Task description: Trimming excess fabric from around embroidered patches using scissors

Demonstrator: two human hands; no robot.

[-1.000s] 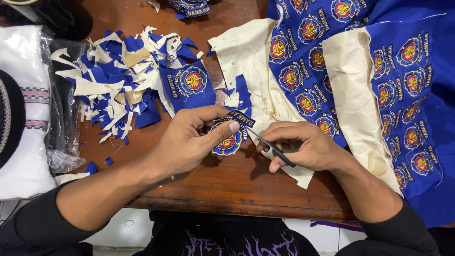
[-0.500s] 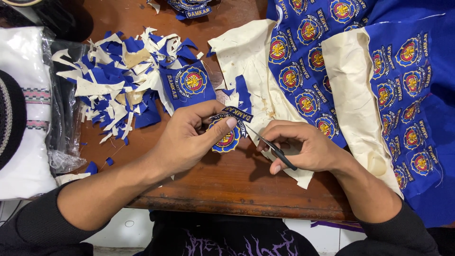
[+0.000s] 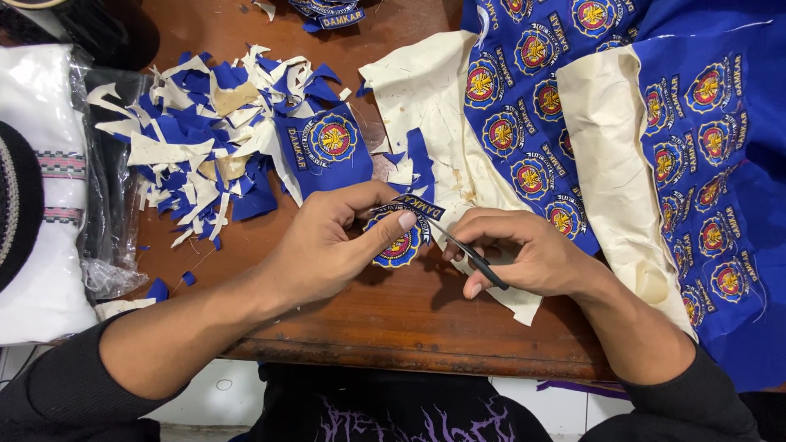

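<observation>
My left hand (image 3: 332, 241) pinches a round blue embroidered patch (image 3: 401, 245) with a yellow and red emblem, thumb on its top edge. My right hand (image 3: 524, 254) grips small black scissors (image 3: 468, 252), whose blades point left and meet the patch's upper right edge. Both hands hover just above the brown wooden table (image 3: 393, 319) near its front edge. A blue strip sticks up from the patch between my fingers.
A heap of blue and cream fabric scraps (image 3: 205, 139) lies at the left. A cut patch piece (image 3: 327, 147) rests beside it. A large blue cloth sheet of emblems with cream backing (image 3: 606, 123) covers the right. White bagged cloth (image 3: 41, 188) sits far left.
My left hand has turned the patch a little, and the scissors have shifted slightly along its upper edge. Both hands stay in the same spot.
</observation>
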